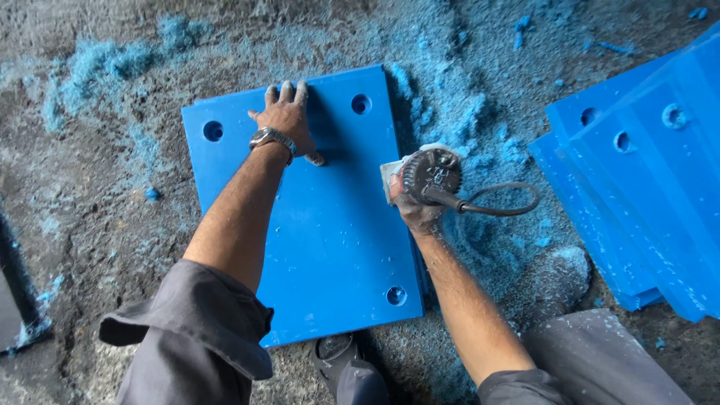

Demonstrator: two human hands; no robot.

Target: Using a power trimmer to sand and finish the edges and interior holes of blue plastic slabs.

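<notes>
Head view: the left hand [287,120] lies flat, fingers spread, on the blue board [315,225] at centre frame; the right hand [414,210], just right of its long edge, grips a power tool [431,174], probably a router.

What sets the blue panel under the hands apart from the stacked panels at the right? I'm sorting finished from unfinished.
The blue panel lies flat and alone on the floor; the stacked panels overlap, tilted. The left hand presses the single panel and the right hand holds a power tool at its edge; the stack is untouched. Both are blue with round holes.
</notes>
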